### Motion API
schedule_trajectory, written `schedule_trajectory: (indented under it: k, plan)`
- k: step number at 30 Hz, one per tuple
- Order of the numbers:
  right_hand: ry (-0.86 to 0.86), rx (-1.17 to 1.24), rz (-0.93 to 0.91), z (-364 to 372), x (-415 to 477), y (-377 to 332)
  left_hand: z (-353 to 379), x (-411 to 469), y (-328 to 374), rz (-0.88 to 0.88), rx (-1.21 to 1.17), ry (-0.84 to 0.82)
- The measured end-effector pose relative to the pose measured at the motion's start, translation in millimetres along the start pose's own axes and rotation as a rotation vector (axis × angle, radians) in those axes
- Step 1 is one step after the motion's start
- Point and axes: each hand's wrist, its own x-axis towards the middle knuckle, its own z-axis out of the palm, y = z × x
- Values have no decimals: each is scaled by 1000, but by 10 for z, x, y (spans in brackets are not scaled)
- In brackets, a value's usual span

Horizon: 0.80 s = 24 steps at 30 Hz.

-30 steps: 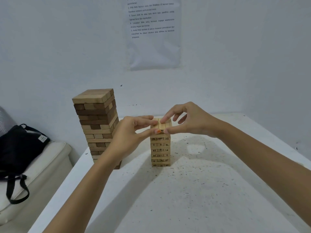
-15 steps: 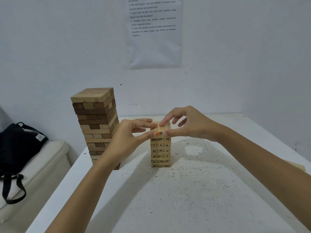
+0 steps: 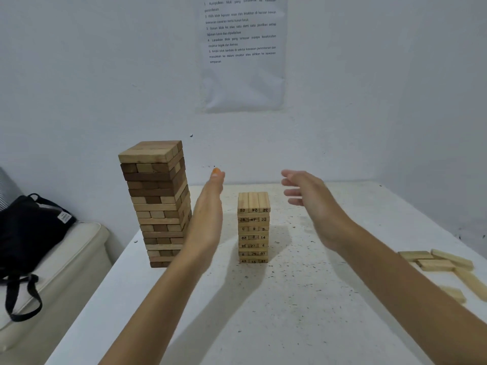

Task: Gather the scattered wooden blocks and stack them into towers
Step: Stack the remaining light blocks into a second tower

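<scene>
- A white speckled table (image 3: 263,325) fills the near view; two bare forearms reach over it from the near edge.
- To the near right, by the table's edge, lie several loose pale blocks (image 3: 437,264), flat and at mixed angles, some touching.
- The left hand (image 3: 208,214) stands on edge, fingers straight and together, holding nothing.
- The right hand (image 3: 313,206) is relaxed and slightly blurred, fingers spread, holding nothing.
- Between the hands, touched by neither, stands the small numbered tower (image 3: 253,233): pale blocks with printed numbers on their ends, upright, with a full layer of three on top.
- Left of it, just beyond the left hand, stands a taller tower (image 3: 155,201) of mixed light and dark blocks. Whether the hand touches it cannot be told.
- Off the table to the left, a black bag (image 3: 29,233) rests on a cream cushion (image 3: 66,259).
- On the far wall hangs a printed sheet (image 3: 242,56).
- Judgement: the top layer looks complete, so the step in hand is checking or squaring the small tower.
- The next move calls for reaching right to the loose blocks and laying them crosswise on top, gently, so neither tower is knocked.
</scene>
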Motion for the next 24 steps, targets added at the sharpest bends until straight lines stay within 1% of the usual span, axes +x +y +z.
schedule_trajectory:
  k: [3,8,12,14,18,24]
  plan:
    - [-56,81,136,204,-141,47,141,-83,25,-144,-86,-14]
    - [-103,186,203,398,-249,57,239,-126,-7,-166,-191,-75]
    - [-162,167,197,439,-218,143,261,-145,-18,-226,-244,-118]
    - [-165,153,197,460,-177,191,266,-143,-10,-244,-256,-141]
    - [-169,246,227,492,-128,216,273,-160,9,-255,-248,-152]
    - [-166,253,239,565,-123,209,286,-158,-8,-271,-259,-149]
